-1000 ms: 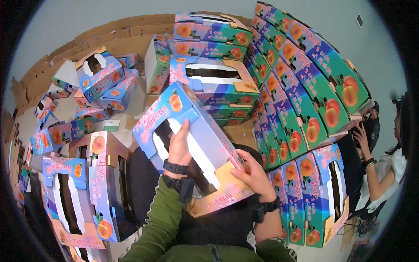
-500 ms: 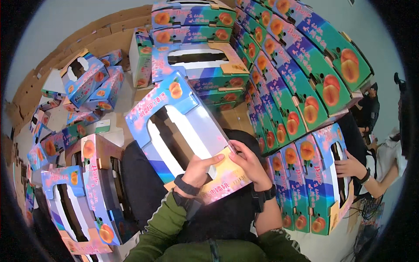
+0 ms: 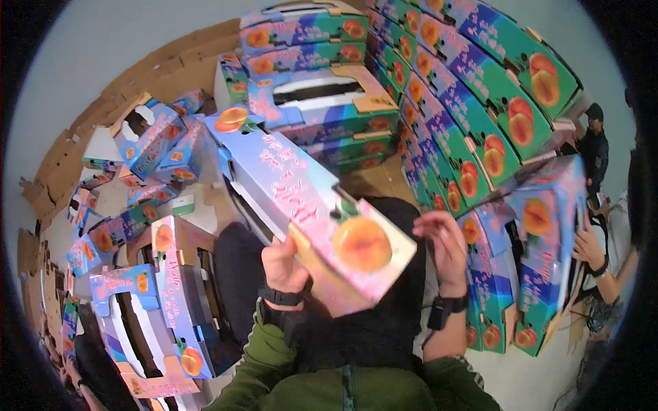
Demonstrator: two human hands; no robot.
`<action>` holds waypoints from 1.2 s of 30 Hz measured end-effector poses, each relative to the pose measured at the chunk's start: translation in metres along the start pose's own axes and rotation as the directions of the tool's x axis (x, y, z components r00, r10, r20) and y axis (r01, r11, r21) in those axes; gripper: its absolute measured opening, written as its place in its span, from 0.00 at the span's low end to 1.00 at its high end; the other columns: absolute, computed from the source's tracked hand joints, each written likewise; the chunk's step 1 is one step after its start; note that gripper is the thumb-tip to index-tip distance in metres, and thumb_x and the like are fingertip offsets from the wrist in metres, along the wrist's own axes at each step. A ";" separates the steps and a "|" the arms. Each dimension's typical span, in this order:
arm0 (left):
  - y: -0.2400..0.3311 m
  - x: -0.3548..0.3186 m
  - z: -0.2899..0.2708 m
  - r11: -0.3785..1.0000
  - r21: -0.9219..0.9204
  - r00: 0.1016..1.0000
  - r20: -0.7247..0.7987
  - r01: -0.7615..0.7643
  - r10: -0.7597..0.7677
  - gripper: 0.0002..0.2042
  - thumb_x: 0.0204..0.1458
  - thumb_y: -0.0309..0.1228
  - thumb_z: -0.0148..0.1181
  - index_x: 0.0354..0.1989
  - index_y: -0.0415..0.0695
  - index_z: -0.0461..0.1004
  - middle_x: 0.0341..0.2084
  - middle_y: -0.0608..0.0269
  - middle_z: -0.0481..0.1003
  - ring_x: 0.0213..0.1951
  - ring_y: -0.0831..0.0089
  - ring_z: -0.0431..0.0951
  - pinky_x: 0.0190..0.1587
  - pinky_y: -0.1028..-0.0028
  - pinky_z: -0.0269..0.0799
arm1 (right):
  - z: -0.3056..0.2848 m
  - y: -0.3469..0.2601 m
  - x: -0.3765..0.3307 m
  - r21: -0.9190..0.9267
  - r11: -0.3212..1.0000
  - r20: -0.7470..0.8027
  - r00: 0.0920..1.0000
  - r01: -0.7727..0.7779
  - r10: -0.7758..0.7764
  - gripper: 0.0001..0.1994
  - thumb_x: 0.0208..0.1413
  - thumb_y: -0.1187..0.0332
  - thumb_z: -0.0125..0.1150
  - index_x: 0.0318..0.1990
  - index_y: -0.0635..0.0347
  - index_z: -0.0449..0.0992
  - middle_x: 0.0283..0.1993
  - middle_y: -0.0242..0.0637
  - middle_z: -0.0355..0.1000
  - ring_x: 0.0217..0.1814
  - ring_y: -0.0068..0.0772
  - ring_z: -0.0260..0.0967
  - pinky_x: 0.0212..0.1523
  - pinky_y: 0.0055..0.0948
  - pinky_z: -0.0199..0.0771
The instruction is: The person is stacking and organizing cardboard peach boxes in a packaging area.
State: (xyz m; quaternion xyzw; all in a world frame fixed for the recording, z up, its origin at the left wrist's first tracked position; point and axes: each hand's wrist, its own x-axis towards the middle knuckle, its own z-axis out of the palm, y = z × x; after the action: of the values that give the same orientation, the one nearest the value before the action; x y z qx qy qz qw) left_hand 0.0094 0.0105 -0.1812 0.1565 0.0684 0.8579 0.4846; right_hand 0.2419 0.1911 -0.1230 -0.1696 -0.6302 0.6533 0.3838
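A cardboard fruit box (image 3: 295,185), printed blue and pink with an orange peach, is tilted over my lap. My left hand (image 3: 284,266) grips its near edge, thumb on the outside and the other fingers partly hidden. Its long printed side and peach-printed end face upward, while the opening is turned away to the left. My right hand (image 3: 442,243) is off the box, just to the right of its near end, fingers apart and somewhat bent, holding nothing.
Stacked fruit boxes (image 3: 473,103) rise at the right and back. More boxes (image 3: 140,329) stand at my left, with a loose pile (image 3: 154,137) beyond. At right, another person's hand (image 3: 589,246) holds a tilted box (image 3: 538,240). A further person (image 3: 593,144) is at far right.
The box in my left hand has been turned so its printed side faces up. My right hand has let go and moved right. The other person's box has shifted and tilted away from its row.
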 end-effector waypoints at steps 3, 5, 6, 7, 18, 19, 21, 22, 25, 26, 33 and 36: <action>0.011 -0.003 0.014 0.995 -0.058 0.992 0.108 0.075 -0.069 0.31 0.48 0.28 0.64 0.62 0.33 0.61 0.56 0.49 0.71 0.56 0.57 0.72 0.61 0.59 0.65 | -0.007 -0.010 -0.014 -0.022 0.999 0.050 0.998 0.031 -0.030 0.22 0.58 0.55 0.54 0.48 0.69 0.71 0.45 0.44 0.73 0.46 0.34 0.71 0.52 0.32 0.68; 0.016 -0.007 0.023 0.997 0.001 0.986 0.150 0.071 -0.071 0.32 0.47 0.28 0.65 0.61 0.31 0.61 0.55 0.48 0.72 0.55 0.58 0.74 0.60 0.62 0.66 | -0.004 -0.015 -0.021 -0.047 0.998 0.116 0.992 -0.049 0.055 0.20 0.57 0.57 0.56 0.47 0.68 0.71 0.44 0.43 0.74 0.46 0.32 0.71 0.52 0.31 0.68; 0.014 -0.009 0.027 0.998 0.037 0.991 0.127 0.042 -0.046 0.32 0.47 0.27 0.66 0.61 0.31 0.61 0.55 0.49 0.72 0.55 0.58 0.74 0.60 0.62 0.66 | -0.002 -0.018 -0.023 -0.050 0.997 0.128 0.989 -0.067 0.073 0.19 0.57 0.60 0.58 0.47 0.67 0.72 0.42 0.42 0.75 0.46 0.31 0.72 0.53 0.31 0.69; 0.012 -0.010 0.033 0.997 0.074 0.994 0.105 0.016 -0.024 0.32 0.46 0.27 0.66 0.61 0.32 0.61 0.55 0.50 0.72 0.55 0.58 0.73 0.60 0.63 0.65 | -0.002 -0.019 -0.026 -0.085 0.991 0.179 0.976 -0.107 0.121 0.24 0.55 0.56 0.61 0.52 0.66 0.69 0.48 0.44 0.73 0.49 0.32 0.70 0.56 0.33 0.66; -0.036 0.003 0.122 0.898 0.429 0.942 -0.253 -0.095 0.221 0.22 0.55 0.28 0.58 0.58 0.37 0.65 0.51 0.58 0.73 0.53 0.66 0.73 0.56 0.66 0.67 | 0.083 0.064 -0.078 0.324 0.923 0.152 0.974 -0.208 0.166 0.56 0.44 0.58 0.75 0.72 0.57 0.35 0.71 0.38 0.48 0.73 0.35 0.48 0.70 0.37 0.50; -0.037 0.005 0.127 0.891 0.446 0.940 -0.261 -0.086 0.221 0.21 0.56 0.27 0.57 0.58 0.37 0.65 0.50 0.58 0.73 0.53 0.66 0.73 0.56 0.66 0.67 | 0.085 0.062 -0.078 0.375 0.895 0.160 0.968 -0.240 0.192 0.53 0.45 0.57 0.74 0.72 0.59 0.40 0.70 0.37 0.51 0.71 0.33 0.51 0.70 0.37 0.52; -0.038 0.005 0.142 0.901 0.429 0.957 -0.231 -0.063 0.177 0.19 0.56 0.25 0.55 0.57 0.37 0.66 0.48 0.58 0.74 0.52 0.66 0.73 0.56 0.66 0.66 | 0.086 0.069 -0.078 0.334 0.941 -0.055 0.995 -0.061 0.085 0.49 0.43 0.52 0.74 0.68 0.61 0.50 0.63 0.35 0.59 0.65 0.30 0.60 0.64 0.35 0.64; -0.038 0.005 0.146 0.923 0.385 0.979 -0.188 -0.003 0.082 0.20 0.56 0.24 0.55 0.58 0.36 0.64 0.51 0.56 0.72 0.53 0.65 0.72 0.58 0.66 0.64 | 0.093 0.037 -0.073 0.369 0.928 -0.135 0.984 -0.056 0.113 0.43 0.46 0.51 0.68 0.66 0.61 0.54 0.59 0.36 0.63 0.61 0.30 0.64 0.61 0.34 0.69; -0.058 -0.008 0.175 0.877 0.475 0.995 0.028 0.074 -0.099 0.28 0.53 0.25 0.56 0.64 0.34 0.57 0.61 0.52 0.62 0.63 0.58 0.63 0.66 0.65 0.55 | 0.073 0.013 -0.069 0.698 0.714 -0.018 0.995 -0.059 0.101 0.35 0.49 0.54 0.66 0.61 0.62 0.61 0.54 0.40 0.68 0.54 0.33 0.69 0.57 0.35 0.72; -0.069 -0.013 0.191 0.808 0.576 0.979 0.203 -0.123 0.005 0.33 0.52 0.27 0.58 0.66 0.34 0.53 0.64 0.49 0.57 0.66 0.54 0.58 0.67 0.64 0.51 | 0.067 0.000 -0.068 0.700 0.713 -0.033 0.997 -0.028 0.072 0.35 0.50 0.55 0.65 0.61 0.62 0.61 0.54 0.40 0.68 0.54 0.34 0.70 0.57 0.35 0.72; -0.042 -0.038 0.166 0.635 0.381 0.437 0.896 -0.672 -0.074 0.13 0.50 0.23 0.57 0.44 0.34 0.79 0.45 0.46 0.77 0.47 0.54 0.79 0.48 0.63 0.76 | 0.014 -0.051 -0.073 -0.240 0.768 -0.428 0.646 0.594 -0.632 0.32 0.52 0.58 0.64 0.61 0.62 0.61 0.53 0.40 0.67 0.52 0.35 0.70 0.56 0.35 0.72; -0.029 -0.039 0.119 0.372 0.762 0.718 0.636 -0.529 -0.282 0.09 0.50 0.23 0.54 0.35 0.38 0.81 0.27 0.54 0.80 0.28 0.67 0.81 0.32 0.69 0.77 | -0.043 -0.065 -0.065 -0.839 0.369 -0.295 0.234 0.401 -0.926 0.31 0.53 0.60 0.64 0.61 0.62 0.61 0.53 0.41 0.67 0.52 0.35 0.70 0.56 0.35 0.72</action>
State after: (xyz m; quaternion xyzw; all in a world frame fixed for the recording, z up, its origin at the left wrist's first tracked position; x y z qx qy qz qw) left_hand 0.0918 -0.0115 -0.0850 0.7046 0.3355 0.5826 0.2271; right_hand 0.3334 0.1686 -0.0845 -0.2217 -0.5813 0.0204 0.7827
